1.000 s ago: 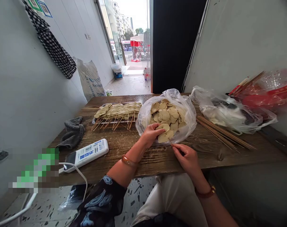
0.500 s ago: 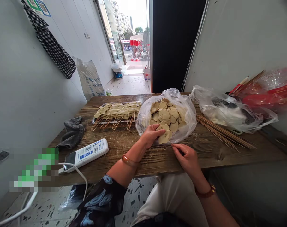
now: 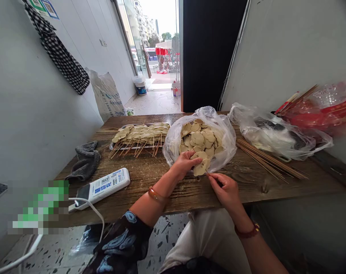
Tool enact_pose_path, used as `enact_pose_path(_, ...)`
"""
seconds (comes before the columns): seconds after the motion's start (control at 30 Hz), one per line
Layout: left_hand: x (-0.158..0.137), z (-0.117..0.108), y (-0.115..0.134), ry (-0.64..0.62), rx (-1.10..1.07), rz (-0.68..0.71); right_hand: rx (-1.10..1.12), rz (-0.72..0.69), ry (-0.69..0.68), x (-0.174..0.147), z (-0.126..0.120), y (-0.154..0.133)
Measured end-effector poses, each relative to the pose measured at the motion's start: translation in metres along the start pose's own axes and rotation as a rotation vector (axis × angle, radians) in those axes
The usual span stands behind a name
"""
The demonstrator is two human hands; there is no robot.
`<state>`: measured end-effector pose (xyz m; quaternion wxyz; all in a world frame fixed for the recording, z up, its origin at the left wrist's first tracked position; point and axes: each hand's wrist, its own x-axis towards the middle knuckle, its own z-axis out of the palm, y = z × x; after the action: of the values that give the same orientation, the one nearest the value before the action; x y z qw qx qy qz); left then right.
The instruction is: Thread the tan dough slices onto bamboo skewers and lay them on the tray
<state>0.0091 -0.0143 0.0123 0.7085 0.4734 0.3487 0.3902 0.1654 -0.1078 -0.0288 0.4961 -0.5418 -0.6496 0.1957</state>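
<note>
My left hand [image 3: 186,163] is closed on pale round slices that look like potato [image 3: 201,167], pinched between thumb and fingers at the front of the bag. My right hand [image 3: 224,189] pinches a thin bamboo skewer [image 3: 208,173] whose tip meets the lower edge of the slices; most of it is hidden by the fingers. Just behind both hands, an open clear plastic bag [image 3: 173,146] holds many loose slices [image 3: 198,137]. To the left, a tray [image 3: 111,145] carries rows of skewered slices [image 3: 141,132], their sticks pointing towards me.
A bundle of bare bamboo skewers [image 3: 270,160] lies right of the bag, beside a crumpled clear bag [image 3: 278,133]. Red packaging [image 3: 324,108] sits at the far right. On the left are a grey cloth [image 3: 84,160] and a white power bank [image 3: 104,188] with a cable.
My left hand and its slices have shifted slightly right, closer to my right hand. The skewer shows less length between the slices and my right fingers.
</note>
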Motion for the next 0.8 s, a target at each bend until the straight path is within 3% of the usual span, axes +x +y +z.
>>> enact_pose_path(0.47, 0.001, 0.001, -0.002, -0.027, 0.08, 0.002, 0.044, 0.104, 0.056, 0.001, -0.001, 0.001)
enact_pose_path(0.67, 0.006, -0.019, 0.01, 0.153, 0.108, 0.175, 0.187, 0.311, 0.22, -0.004, -0.004, 0.006)
enact_pose_path(0.8, 0.013, -0.031, 0.008, 0.312, 0.41, 0.312, 0.298, 0.394, 0.313, -0.005, -0.003, 0.008)
